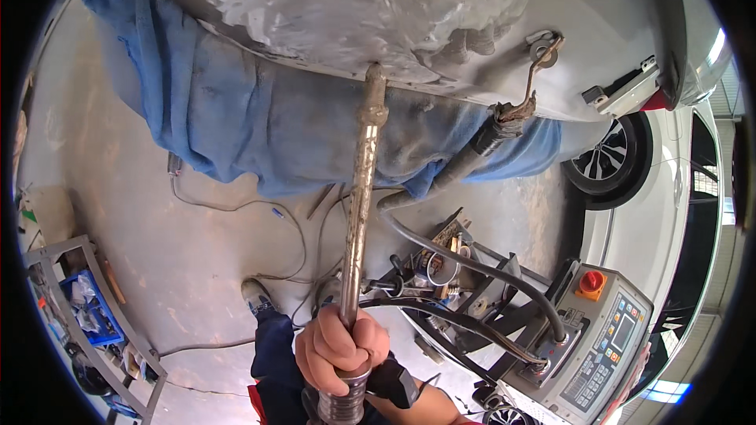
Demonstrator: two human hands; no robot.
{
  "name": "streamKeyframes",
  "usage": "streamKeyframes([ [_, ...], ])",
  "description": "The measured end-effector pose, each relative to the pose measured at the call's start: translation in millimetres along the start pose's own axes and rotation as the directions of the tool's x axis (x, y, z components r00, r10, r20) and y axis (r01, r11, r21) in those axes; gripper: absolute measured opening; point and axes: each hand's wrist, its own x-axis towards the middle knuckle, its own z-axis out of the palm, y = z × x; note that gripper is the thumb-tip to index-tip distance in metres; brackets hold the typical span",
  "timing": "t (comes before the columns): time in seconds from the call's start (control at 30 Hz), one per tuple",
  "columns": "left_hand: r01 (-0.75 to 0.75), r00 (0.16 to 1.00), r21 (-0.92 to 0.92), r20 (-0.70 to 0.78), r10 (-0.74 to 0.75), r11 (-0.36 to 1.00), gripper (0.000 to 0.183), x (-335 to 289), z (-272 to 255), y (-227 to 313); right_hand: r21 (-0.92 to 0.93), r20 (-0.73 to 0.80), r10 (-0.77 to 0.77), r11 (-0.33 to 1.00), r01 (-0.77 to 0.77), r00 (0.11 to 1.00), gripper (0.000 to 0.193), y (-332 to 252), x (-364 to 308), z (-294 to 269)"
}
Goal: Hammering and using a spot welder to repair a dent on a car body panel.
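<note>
My right hand (pixel 342 346) is closed around the lower shaft of a slide hammer (pixel 361 197), right at its ridged metal grip (pixel 342 403). A dark band sits at the wrist. The long, scuffed rod runs up from the fist, and its rounded tip meets the lower edge of a car body panel (pixel 291 12). Bare, ground metal shows across that panel. Right of the tip, a thick cable (pixel 465 159) ends in a bent copper piece (pixel 540 69) fixed to the panel by a washer. My left hand does not show.
A blue cloth (pixel 276 134) hangs below the panel. At lower right stands a welding control box (pixel 587 338) with an orange-red knob, its cables looping across. Beside it is a tool tray (pixel 445 260). A metal cart (pixel 150 393) is at left. Cables (pixel 213 345) cross the floor. A white car (pixel 669 181) stands right.
</note>
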Motion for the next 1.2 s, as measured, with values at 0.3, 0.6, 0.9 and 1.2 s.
streamKeyframes([
  [0.3,-0.165,0.978,0.049,0.135,0.157,0.985,0.032,0,-13,5,-0.764,-0.412,-0.674,-0.111,-0.635,0.613,0.021,30,7,74],
  [0.6,-0.101,0.987,0.003,0.127,0.099,0.995,0.029,5,-21,-1,-0.817,-0.497,-0.581,0.063,-0.574,0.644,0.02,21,9,68],
  [0.9,-0.12,0.988,0.016,0.096,0.117,0.993,0.025,7,-21,-7,-0.749,-0.607,-0.513,0.112,-0.653,0.607,0.029,13,17,78],
  [1.2,-0.195,0.977,0.118,0.114,0.182,0.974,0.027,7,-31,-7,-0.326,-0.364,-0.057,0.943,-0.07,0.93,0.031,-1,-5,22],
])
